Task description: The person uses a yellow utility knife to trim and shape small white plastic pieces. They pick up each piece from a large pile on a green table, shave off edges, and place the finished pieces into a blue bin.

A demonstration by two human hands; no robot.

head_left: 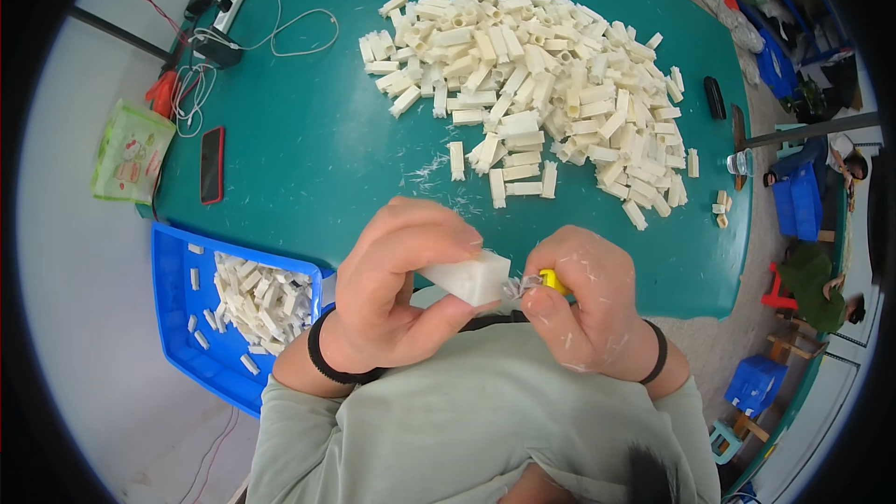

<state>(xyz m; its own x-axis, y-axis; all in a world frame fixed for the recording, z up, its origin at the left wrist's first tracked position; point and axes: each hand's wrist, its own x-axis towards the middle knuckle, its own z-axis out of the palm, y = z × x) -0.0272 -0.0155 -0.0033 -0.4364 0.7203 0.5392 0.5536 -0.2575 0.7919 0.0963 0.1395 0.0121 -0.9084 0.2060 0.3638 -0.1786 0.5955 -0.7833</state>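
Between the thumb and fingers of my left hand is a white rectangular plastic piece, one end turned to the right. My right hand is closed around a small tool with a yellow handle; most of it is hidden in the fist. Curled whitish shavings hang between the tool and the end of the piece, and thin shavings cling to the right hand. Beyond both hands, a large heap of cream-coloured hollow plastic pieces covers the far middle of the green table.
A blue tray at the left holds many small white pieces. Also leftward are a red-edged phone, a green-white packet and a power strip with cables. A black object sits by the right edge. Other people appear far right.
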